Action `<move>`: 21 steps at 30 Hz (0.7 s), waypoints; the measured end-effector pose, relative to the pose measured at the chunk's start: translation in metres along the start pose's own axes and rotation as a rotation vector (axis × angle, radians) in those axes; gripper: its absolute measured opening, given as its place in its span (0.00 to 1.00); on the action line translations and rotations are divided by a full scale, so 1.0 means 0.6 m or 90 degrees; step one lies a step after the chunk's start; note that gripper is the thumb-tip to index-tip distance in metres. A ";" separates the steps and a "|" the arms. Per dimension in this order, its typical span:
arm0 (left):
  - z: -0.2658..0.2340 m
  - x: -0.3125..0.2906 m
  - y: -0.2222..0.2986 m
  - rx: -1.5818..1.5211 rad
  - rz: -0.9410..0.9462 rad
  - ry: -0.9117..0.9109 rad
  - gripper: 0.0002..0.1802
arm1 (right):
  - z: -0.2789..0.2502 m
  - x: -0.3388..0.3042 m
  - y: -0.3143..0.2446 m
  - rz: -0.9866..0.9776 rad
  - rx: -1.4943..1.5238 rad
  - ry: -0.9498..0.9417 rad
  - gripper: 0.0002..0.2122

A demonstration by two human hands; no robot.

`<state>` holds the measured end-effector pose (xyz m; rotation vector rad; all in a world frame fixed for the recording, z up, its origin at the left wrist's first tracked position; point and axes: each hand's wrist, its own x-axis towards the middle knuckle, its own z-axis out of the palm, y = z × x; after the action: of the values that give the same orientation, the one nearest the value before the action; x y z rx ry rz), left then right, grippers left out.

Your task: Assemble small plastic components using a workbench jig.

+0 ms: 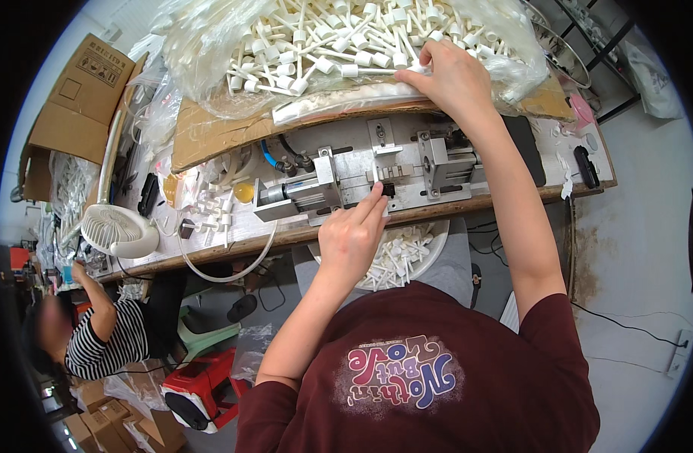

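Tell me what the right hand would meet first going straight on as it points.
Most likely the heap of white plastic pieces, directly ahead of the right hand; depth is unclear, so they may already be touching.

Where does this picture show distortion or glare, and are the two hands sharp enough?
Head view: black corners and a slightly bowed front edge of the workbench show lens distortion; head view: bright glints lie on the clear plastic bag; head view: left hand and right hand look fairly sharp, without obvious motion blur.
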<state>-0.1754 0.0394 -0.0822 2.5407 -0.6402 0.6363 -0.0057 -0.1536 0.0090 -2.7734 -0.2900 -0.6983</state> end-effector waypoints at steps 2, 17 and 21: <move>0.010 0.002 -0.005 -0.001 0.027 -0.006 0.16 | 0.001 0.001 -0.002 0.042 0.046 -0.067 0.17; -0.006 0.030 -0.012 -0.085 -0.020 -0.050 0.14 | -0.025 -0.193 -0.044 -0.212 0.383 0.032 0.10; -0.064 0.108 -0.041 -0.177 -0.072 0.088 0.09 | -0.011 -0.264 -0.042 -0.261 0.261 0.012 0.11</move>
<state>-0.1236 0.0575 -0.0248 2.2362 -0.4952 0.6303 -0.1520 -0.1522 -0.0577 -2.3316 -0.9063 -0.6629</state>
